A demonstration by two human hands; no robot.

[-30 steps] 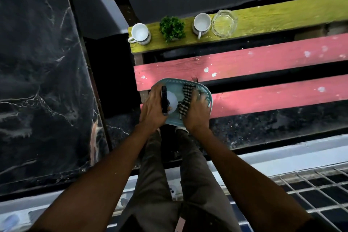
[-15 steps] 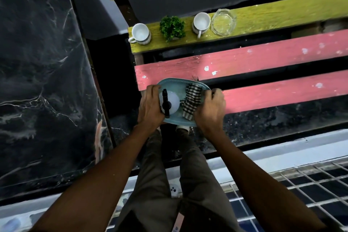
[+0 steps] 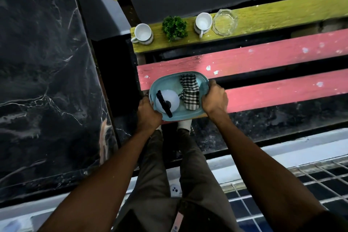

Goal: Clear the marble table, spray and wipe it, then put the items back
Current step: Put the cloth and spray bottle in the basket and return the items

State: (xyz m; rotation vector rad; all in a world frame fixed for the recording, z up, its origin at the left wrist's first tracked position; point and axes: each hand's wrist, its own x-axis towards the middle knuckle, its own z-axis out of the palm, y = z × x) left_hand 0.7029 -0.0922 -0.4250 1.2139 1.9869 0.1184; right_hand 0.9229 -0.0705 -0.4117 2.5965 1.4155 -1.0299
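A light blue oval tray sits over the pink bench slats in front of me. In it stand a white spray bottle with a black trigger and a folded black-and-white checked cloth. My left hand grips the tray's near-left rim. My right hand grips its right rim. The black marble table fills the left side, its top bare. Two white cups, a small green plant and a glass ashtray stand on the yellow-green slat.
A dark grey slab rises beside the table's far corner. My legs and white socks stand on the dark floor below the tray. A white ledge and a metal grate lie at the lower right.
Both hands have left the bottle and cloth and moved out to the tray's rims, left to the near-left edge, right to the right edge. The tray has turned a little.
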